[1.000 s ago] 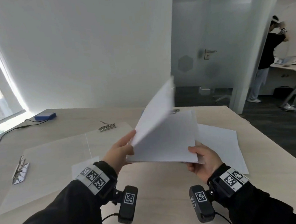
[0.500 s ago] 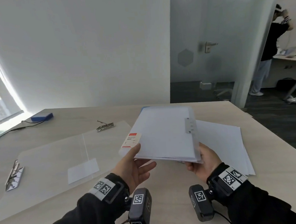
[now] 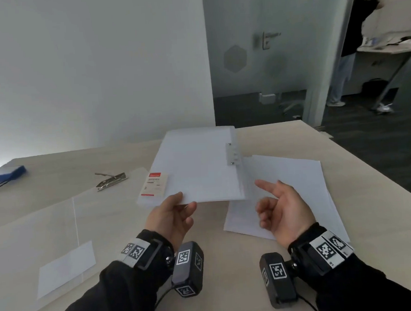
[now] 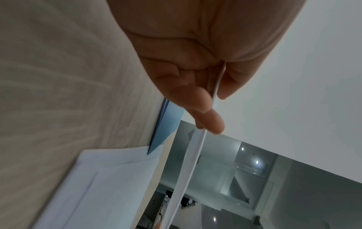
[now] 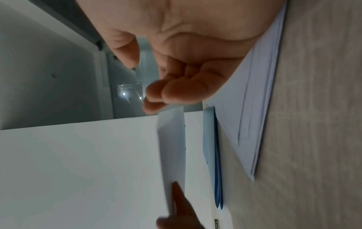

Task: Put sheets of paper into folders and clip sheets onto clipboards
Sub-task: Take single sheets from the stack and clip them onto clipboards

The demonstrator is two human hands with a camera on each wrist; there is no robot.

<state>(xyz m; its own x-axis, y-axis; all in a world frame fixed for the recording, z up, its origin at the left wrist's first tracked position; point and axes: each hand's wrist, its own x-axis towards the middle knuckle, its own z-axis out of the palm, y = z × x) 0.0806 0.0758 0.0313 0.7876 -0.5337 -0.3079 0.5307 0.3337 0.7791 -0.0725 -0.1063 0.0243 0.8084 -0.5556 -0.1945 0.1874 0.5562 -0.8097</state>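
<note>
A translucent white folder [image 3: 195, 165] with sheets inside hangs flat above the table, closed. It has a red-striped label [image 3: 153, 185] at its left corner and a small clasp [image 3: 232, 153] on its right edge. My left hand [image 3: 184, 201] pinches its near edge, thumb on top and fingers below; the left wrist view shows the folder edge [image 4: 195, 155] between the thumb and the fingers [image 4: 205, 117]. My right hand [image 3: 264, 197] hovers palm up just right of the folder, fingers loosely curled, holding nothing. Beneath it lies a stack of white paper [image 3: 297, 181].
Clear clipboards [image 3: 71, 223] lie flat on the left of the wooden table [image 3: 218, 262], one with a metal clip [image 3: 111, 181]. A blue box [image 3: 4, 173] sits far left. Blue folders [image 5: 213, 155] lie behind the paper stack. A person [image 3: 351, 38] stands beyond the glass door.
The folder's raised cover has come down shut. My right hand has let go of the near right corner and moved off to the right. My left hand now pinches the near edge alone.
</note>
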